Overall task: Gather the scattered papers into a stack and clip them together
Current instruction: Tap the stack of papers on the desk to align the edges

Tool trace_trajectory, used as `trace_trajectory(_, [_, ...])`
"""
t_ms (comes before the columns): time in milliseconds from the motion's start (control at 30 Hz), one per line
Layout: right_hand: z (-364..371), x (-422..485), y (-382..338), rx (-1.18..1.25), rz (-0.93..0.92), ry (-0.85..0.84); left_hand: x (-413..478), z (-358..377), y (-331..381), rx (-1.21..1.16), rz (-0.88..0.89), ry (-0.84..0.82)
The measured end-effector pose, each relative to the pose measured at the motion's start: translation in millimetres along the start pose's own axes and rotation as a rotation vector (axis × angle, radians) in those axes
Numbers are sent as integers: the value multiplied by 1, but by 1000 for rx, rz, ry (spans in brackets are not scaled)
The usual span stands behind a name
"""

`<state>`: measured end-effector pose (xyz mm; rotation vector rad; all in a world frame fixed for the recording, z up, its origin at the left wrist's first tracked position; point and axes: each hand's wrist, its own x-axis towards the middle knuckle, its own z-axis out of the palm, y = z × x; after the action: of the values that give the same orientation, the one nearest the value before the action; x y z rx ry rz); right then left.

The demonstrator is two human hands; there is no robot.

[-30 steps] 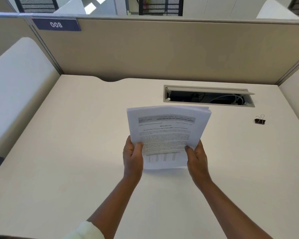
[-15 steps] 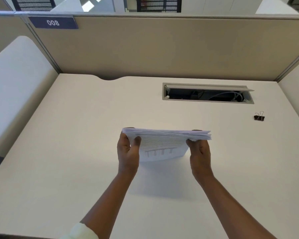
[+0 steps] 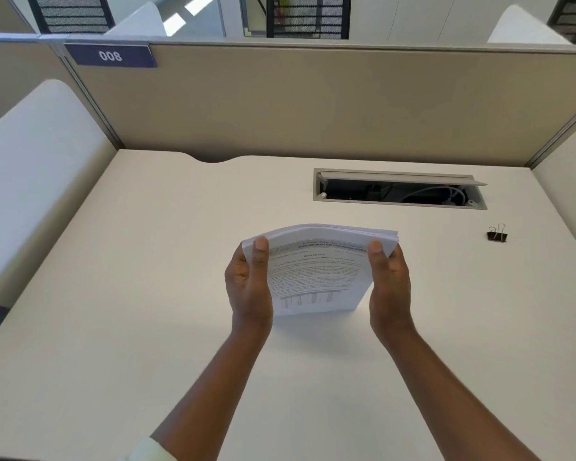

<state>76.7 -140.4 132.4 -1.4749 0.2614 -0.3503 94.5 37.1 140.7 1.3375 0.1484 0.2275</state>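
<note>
A stack of white printed papers (image 3: 316, 274) stands on its lower edge on the cream desk (image 3: 147, 294), tilted back, its top edge bowed. My left hand (image 3: 248, 287) grips the stack's left side with the thumb over the top left corner. My right hand (image 3: 388, 284) grips the right side, thumb on the top right corner. A small black binder clip (image 3: 496, 235) lies on the desk to the right, well apart from both hands.
An open cable slot (image 3: 398, 191) with wires inside is set into the desk behind the papers. Beige partition walls (image 3: 313, 104) close the back and sides. A white rounded divider (image 3: 30, 168) stands at the left.
The stack went from upright to nearly flat and now tilts up again, resting on its lower edge. Both hands slid up to the top corners.
</note>
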Motion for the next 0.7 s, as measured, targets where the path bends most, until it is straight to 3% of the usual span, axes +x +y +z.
trace_trajectory(200, [8,4,-20,-8,103,105,0,7,11,-36,-139,110])
trace_trajectory(700, [14,11,-25,-40,133,139,6,8,15,-7,-151,132])
